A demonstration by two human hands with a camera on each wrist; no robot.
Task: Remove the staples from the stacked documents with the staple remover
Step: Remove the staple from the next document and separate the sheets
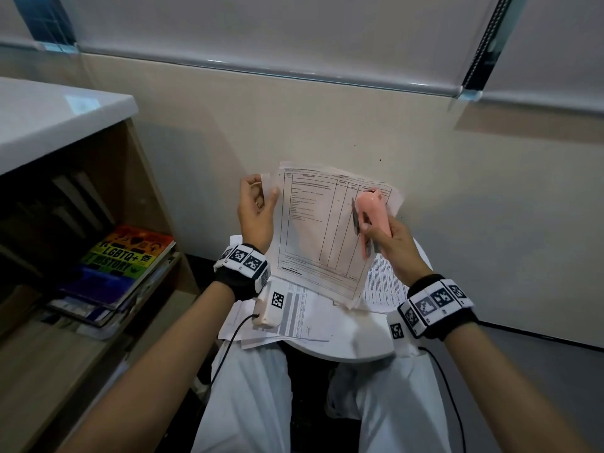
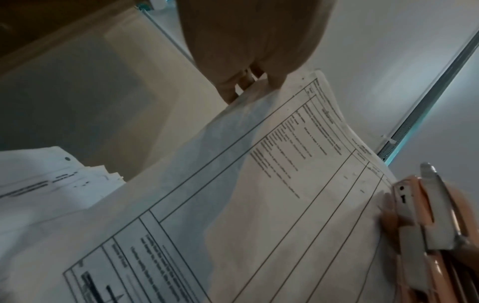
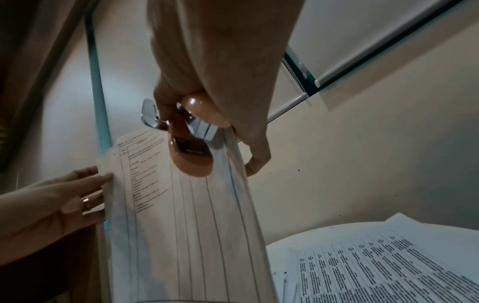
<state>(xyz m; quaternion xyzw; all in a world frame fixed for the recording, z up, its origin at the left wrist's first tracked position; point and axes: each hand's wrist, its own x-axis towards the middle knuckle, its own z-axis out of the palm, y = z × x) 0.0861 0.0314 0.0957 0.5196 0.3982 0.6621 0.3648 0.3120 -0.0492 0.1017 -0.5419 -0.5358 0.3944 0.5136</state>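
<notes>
A stapled document (image 1: 320,230) with a printed table is held up above the lap table. My left hand (image 1: 258,207) pinches its upper left edge, thumb on the front and fingers behind. The same sheets fill the left wrist view (image 2: 259,184) and the right wrist view (image 3: 181,205). My right hand (image 1: 389,237) grips a pink staple remover (image 1: 372,217) with metal jaws against the document's right side. The tool also shows in the left wrist view as the staple remover (image 2: 427,225) and in the right wrist view as the staple remover (image 3: 191,147). No staple is visible.
More printed papers (image 1: 294,315) lie stacked on a round white lap table (image 1: 353,348) over my knees. A wooden shelf (image 1: 98,256) with a rainbow-covered book (image 1: 127,253) stands at the left. A beige wall (image 1: 327,125) is close in front.
</notes>
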